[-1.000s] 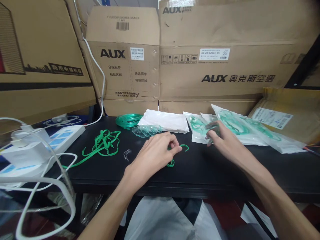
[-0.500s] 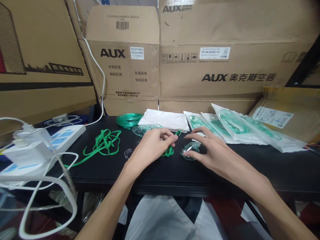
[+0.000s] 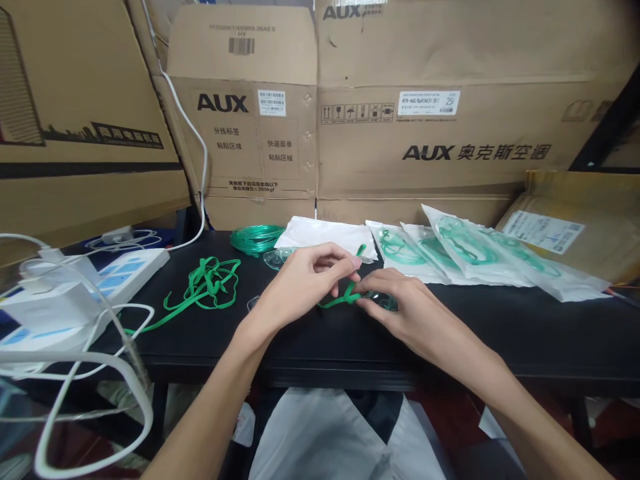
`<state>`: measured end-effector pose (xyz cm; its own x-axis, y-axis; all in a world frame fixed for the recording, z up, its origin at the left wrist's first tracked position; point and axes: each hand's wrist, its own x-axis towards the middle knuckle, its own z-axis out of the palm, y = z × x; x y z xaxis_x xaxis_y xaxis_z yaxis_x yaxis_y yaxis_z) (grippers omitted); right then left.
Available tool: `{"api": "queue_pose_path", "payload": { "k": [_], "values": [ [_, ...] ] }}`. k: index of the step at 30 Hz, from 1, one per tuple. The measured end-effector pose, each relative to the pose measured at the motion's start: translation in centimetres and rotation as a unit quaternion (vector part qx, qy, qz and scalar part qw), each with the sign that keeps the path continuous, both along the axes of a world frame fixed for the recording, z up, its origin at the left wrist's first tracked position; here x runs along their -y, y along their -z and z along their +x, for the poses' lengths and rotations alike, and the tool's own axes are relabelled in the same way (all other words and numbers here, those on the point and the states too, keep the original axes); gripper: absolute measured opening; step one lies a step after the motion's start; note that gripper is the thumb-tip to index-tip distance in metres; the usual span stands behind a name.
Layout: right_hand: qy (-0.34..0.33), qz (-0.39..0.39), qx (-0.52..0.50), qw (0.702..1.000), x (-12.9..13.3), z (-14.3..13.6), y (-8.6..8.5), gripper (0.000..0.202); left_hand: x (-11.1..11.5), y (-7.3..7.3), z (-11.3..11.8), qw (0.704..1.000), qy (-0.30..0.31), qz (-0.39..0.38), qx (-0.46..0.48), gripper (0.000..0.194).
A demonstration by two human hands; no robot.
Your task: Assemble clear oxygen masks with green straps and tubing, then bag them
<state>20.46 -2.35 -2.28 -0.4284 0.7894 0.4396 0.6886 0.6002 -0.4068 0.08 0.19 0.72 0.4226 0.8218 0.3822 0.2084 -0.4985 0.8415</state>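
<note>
**Green strap held between two bare hands, above a dark counter**

Nearest, the left hand (image 3: 307, 283) pinches the green strap (image 3: 350, 293) between thumb and fingertips, a short end projecting above the grip. The right hand (image 3: 425, 303) has thumb and forefinger closed on the strap where it bends or crosses; the exact form is hidden. A clear piece (image 3: 387, 303) lies partly behind the right fingers; whether they touch it cannot be told. Likely faults: the narrow strap could slip or twist if either pinch slackens; a pull to one side could drag the clear piece, should the two be joined; a low sweep of the right fingers could knock it.

The surface is a black counter (image 3: 310, 360). At left are a power strip (image 3: 120, 280) with white cables and a tangled green strap (image 3: 213, 287), a snag risk if the left forearm swings outward. Farther back lie a coil of green tubing (image 3: 257, 240), a white packet (image 3: 325, 237) and, at right, overlapping clear-fronted packets (image 3: 460, 250). Beyond, printed cardboard (image 3: 430, 173) stands upright as a backdrop, with a brown wrapped parcel (image 3: 515, 220) at right.
</note>
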Motion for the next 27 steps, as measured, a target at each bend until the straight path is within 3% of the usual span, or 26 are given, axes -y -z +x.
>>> {"api": "queue_pose_path", "payload": {
  "k": [3,5,7,9,11,15,17,19,22,24,27],
  "values": [
    [0.008,0.012,-0.010,1.000,-0.1,0.2,-0.3,0.009,-0.3,0.0,-0.6,0.999,-0.043,-0.014,-0.023,0.034],
    [0.019,0.030,-0.027,0.999,-0.2,0.5,-0.5,0.009,-0.6,0.2,-1.0,0.987,-0.138,0.012,-0.080,0.032],
    [0.028,0.043,-0.039,0.998,-0.2,0.9,-0.7,0.010,-0.8,0.4,-1.3,0.954,-0.257,0.075,-0.137,0.025],
    [0.032,0.046,-0.043,0.997,-0.2,1.1,-0.7,0.011,-0.7,0.5,-1.3,0.922,-0.321,0.141,-0.163,0.025],
    [0.026,0.045,-0.045,0.998,-0.2,1.2,-0.7,0.011,-0.2,0.4,-0.9,0.926,-0.289,0.183,-0.160,0.032],
    [-0.004,0.038,-0.069,0.997,-0.1,1.0,-1.1,0.013,1.2,0.2,0.3,0.973,-0.041,0.150,-0.170,0.056],
    [-0.019,0.029,-0.088,0.996,0.2,0.9,-1.4,0.014,1.4,0.6,0.7,0.974,0.023,0.120,-0.192,0.068],
    [-0.026,0.017,-0.105,0.994,0.5,1.0,-1.8,0.014,1.1,1.1,0.9,0.972,0.011,0.110,-0.207,0.068],
    [-0.026,0.001,-0.122,0.992,0.9,1.5,-2.5,0.008,0.2,1.6,0.4,0.968,-0.024,0.097,-0.230,0.045],
    [-0.017,0.007,-0.134,0.991,0.9,2.1,-3.0,0.009,-0.1,1.3,-0.2,0.967,-0.029,0.079,-0.242,0.030],
    [0.029,0.031,-0.153,0.987,0.7,3.1,-3.4,0.014,-0.1,0.3,-1.2,0.971,-0.032,0.052,-0.233,0.026]
  ]
}}
